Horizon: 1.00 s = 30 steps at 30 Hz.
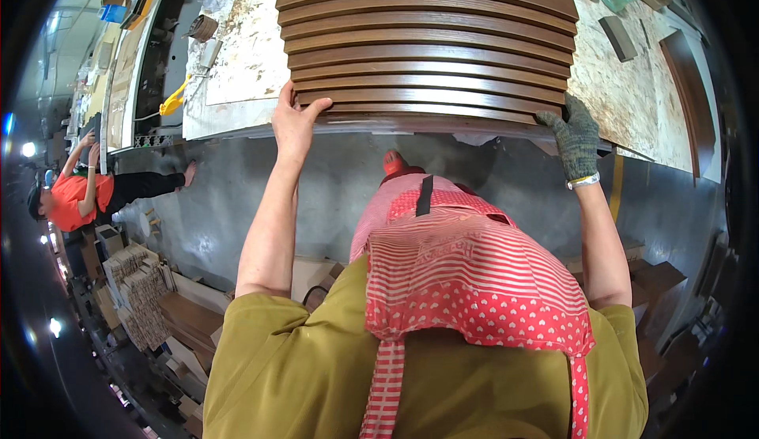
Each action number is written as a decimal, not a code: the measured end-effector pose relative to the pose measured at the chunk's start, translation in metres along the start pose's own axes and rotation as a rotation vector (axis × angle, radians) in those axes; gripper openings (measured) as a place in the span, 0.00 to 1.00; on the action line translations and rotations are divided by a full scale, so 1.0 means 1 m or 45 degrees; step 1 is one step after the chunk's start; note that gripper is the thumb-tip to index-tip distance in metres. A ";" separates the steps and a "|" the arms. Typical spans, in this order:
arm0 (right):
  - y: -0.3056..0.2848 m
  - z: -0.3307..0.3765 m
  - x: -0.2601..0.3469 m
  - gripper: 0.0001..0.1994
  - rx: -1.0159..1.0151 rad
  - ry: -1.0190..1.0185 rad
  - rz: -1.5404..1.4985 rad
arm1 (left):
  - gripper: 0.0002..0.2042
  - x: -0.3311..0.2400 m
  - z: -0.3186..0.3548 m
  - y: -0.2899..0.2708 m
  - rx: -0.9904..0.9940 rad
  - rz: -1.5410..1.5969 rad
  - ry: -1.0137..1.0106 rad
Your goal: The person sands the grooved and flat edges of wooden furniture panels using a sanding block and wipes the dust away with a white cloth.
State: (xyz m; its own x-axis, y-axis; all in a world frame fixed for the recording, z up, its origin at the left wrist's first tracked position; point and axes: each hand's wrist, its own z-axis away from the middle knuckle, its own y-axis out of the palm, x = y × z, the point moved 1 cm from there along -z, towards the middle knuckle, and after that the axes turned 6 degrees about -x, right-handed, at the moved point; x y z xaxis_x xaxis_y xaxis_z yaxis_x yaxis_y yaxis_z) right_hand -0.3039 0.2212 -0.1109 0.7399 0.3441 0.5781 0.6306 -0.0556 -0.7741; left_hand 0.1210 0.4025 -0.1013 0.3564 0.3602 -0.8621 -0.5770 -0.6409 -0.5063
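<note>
stack of dark grained wood panels point(427, 43), stepped edges, on speckled bench point(245, 51) | bare left hand point(294, 119) fingers curled gripping stack's near-left corner | knit-gloved right hand point(575, 134) fingers closed on its near-right corner

panel stack point(427, 43) on worktable point(237, 67) | left hand point(294, 122) at left corner | right hand point(575, 134) at right corner

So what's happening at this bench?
A person in a red striped apron grips a stack of dark brown wooden panels at its near edge on a speckled worktable. The bare left hand holds the left corner; the gloved right hand holds the right. Another person in an orange shirt works at far left.
</note>
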 end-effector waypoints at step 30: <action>-0.097 -0.078 -0.040 0.13 -0.221 0.655 -0.680 | 0.10 -0.046 -0.146 -0.048 0.038 0.150 0.526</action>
State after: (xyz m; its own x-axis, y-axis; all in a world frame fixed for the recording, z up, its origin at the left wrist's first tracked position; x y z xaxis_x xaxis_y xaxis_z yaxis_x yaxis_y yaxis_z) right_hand -0.3768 0.1399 -0.0389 0.3126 -0.1122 0.9432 0.9300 -0.1658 -0.3280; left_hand 0.2397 0.3175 -0.0347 0.5477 -0.0201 -0.8364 -0.6501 -0.6395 -0.4103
